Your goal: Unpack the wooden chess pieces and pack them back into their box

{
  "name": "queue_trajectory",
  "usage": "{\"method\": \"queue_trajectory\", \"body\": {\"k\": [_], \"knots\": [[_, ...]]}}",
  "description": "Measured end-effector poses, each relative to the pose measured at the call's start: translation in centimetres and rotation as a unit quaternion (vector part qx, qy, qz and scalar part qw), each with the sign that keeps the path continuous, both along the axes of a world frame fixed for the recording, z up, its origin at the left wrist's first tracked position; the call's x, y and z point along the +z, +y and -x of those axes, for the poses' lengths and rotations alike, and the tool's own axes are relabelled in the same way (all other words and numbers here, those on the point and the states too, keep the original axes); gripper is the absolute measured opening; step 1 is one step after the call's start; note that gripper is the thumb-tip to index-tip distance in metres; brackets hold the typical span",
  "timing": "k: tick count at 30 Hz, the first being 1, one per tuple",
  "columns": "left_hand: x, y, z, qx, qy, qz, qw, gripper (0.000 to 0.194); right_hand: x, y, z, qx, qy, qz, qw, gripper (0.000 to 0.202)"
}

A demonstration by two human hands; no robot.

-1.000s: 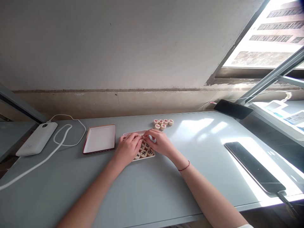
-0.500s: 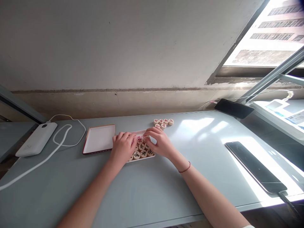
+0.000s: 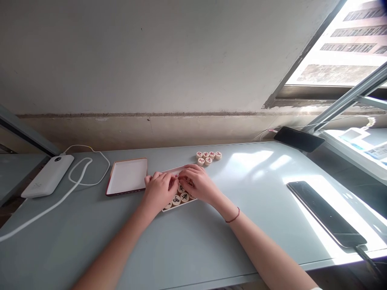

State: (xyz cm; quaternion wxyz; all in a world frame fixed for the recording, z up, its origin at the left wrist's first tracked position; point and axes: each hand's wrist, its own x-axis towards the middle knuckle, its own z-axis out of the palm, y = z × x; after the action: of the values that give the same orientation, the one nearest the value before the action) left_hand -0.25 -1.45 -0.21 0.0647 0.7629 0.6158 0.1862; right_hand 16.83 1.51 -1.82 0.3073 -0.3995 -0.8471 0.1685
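Observation:
A shallow white box lies slightly turned on the desk, holding round wooden Chinese chess pieces; the near row shows black characters. Over its left side is my left hand, fingers bent together and the tips partly hidden. My right hand reaches over the right side, with thumb and fingers pinched around what looks like a red-marked piece. The fingertips of both hands nearly meet above the middle of the box. Behind the box, several loose pieces with red characters stand in two short rows.
Left of the box lies an open white lid with a dark red edge. A white power bank with a looped white cable sits farther left. A phone on a cord lies at right, another dark phone at the back corner.
The box has turned a little counterclockwise, its right side swinging away. My right hand has moved slightly left and inward, and the fingertips of both hands are closer together. The loose pieces stay put.

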Motion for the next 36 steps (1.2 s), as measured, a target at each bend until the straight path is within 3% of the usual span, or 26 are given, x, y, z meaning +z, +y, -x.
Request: {"method": "queue_trajectory", "body": {"k": [3, 8, 10, 12, 15, 18, 22, 27, 31, 33, 36], "knots": [[-0.3, 0.1, 0.1, -0.014, -0.022, 0.012, 1.0, 0.011, 0.0, -0.1, 0.3, 0.009, 0.018, 0.015, 1.0, 0.013], [-0.7, 0.0, 0.4, -0.038, -0.017, -0.01, 0.999, 0.017, 1.2, 0.3, -0.2, 0.003, 0.095, 0.017, 0.995, 0.01], [-0.8, 0.0, 0.5, -0.037, 0.005, -0.028, 0.999, 0.019, 2.0, 0.9, -1.8, -0.07, 0.147, 0.04, 0.986, 0.007], [-0.8, -0.1, 0.5, -0.03, 0.025, -0.04, 0.998, 0.021, 2.6, 1.6, -4.1, -0.186, 0.183, 0.091, 0.961, 0.014], [-0.8, -0.2, 0.4, -0.027, 0.031, -0.042, 0.998, 0.022, 2.5, 2.7, -7.4, -0.316, 0.154, 0.181, 0.918, 0.022], [-0.7, -0.3, 0.3, -0.023, 0.021, -0.035, 0.999, 0.02, 1.5, 3.4, -8.9, -0.356, 0.09, 0.219, 0.904, 0.023], [-0.5, -0.3, 0.3, -0.018, -0.003, -0.021, 1.0, 0.016, 0.1, 3.8, -8.6, -0.374, 0.049, 0.196, 0.905, 0.023], [-0.6, -0.3, 0.2, -0.016, -0.013, -0.017, 1.0, 0.012, -0.7, 4.0, -8.3, -0.359, 0.027, 0.158, 0.919, 0.022], [-0.3, -0.3, 0.2, -0.011, -0.058, -0.069, 0.996, 0.013, 0.5, 3.3, -7.2, -0.35, 0.09, 0.127, 0.924, 0.023], [0.0, -0.4, 0.1, -0.019, -0.1, -0.09, 0.991, 0.014, 1.7, 2.3, -5.6, -0.295, 0.132, 0.123, 0.938, 0.024], [0.5, -0.7, -0.1, -0.03, -0.166, -0.09, 0.982, 0.015, 3.2, 0.3, -2.5, -0.09, 0.166, 0.182, 0.965, 0.027]]}}
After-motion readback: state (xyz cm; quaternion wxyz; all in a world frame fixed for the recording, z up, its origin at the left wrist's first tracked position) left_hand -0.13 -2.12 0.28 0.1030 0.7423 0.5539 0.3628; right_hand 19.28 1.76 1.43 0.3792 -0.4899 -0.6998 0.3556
